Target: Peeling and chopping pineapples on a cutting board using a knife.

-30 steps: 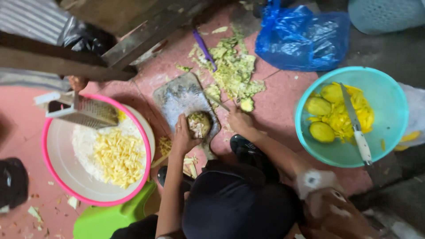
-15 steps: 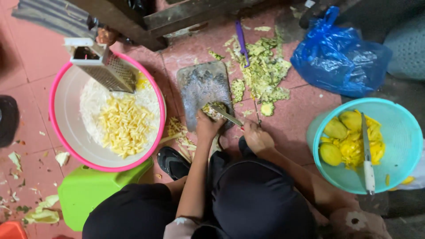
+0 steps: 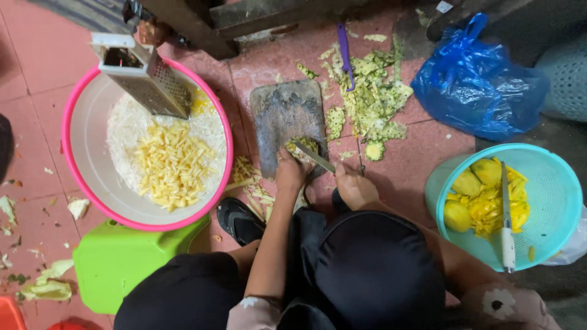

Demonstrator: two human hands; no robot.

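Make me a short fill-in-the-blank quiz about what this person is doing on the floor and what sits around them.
1. The right hand holds a ____ over the cutting board.
2. The metal grater leans in the bowl with the ____ rim.
3. The left hand steadies a piece of fruit on the ____.
4. The colander holding yellow fruit is ____ in colour.

Missing words: knife; pink; cutting board; turquoise

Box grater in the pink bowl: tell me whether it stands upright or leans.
Leaning. The box grater rests tilted against the rim of the pink bowl, its lower end in the shredded white and yellow food.
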